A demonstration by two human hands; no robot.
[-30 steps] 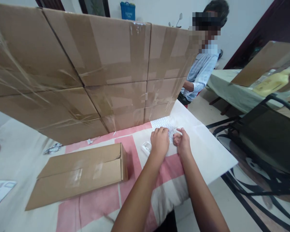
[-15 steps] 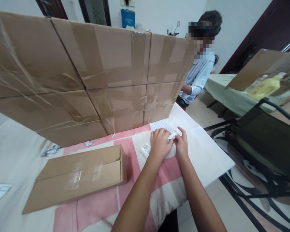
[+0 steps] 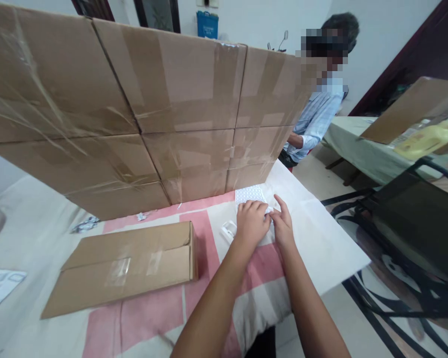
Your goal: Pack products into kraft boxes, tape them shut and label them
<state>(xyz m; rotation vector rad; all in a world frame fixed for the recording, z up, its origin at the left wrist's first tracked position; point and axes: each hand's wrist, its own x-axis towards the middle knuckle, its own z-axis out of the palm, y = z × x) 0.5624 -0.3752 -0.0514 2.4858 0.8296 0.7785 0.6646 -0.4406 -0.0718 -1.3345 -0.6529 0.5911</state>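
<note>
A white sheet of small printed labels [image 3: 249, 194] lies on the pink and white cloth [image 3: 209, 238] near the stacked boxes. My left hand [image 3: 251, 222] rests knuckles-up on the sheet's near edge, fingers curled down onto it. My right hand [image 3: 281, 223] touches the sheet's right corner, with thumb and fingers pinched together at the edge. What the pinch holds is too small to make out. A small white plastic part [image 3: 228, 230] sits just left of my left hand.
A wall of taped cardboard boxes [image 3: 153, 104] stands behind the sheet. A flat closed carton [image 3: 123, 266] lies to the left. Another person in a light blue shirt [image 3: 317, 119] sits behind the boxes. A black chair [image 3: 414, 219] stands off the table's right edge.
My right hand has moved from a loose fist beside the sheet to a pinch at its corner. My left hand slid slightly forward on the sheet. The camera view shifted a little.
</note>
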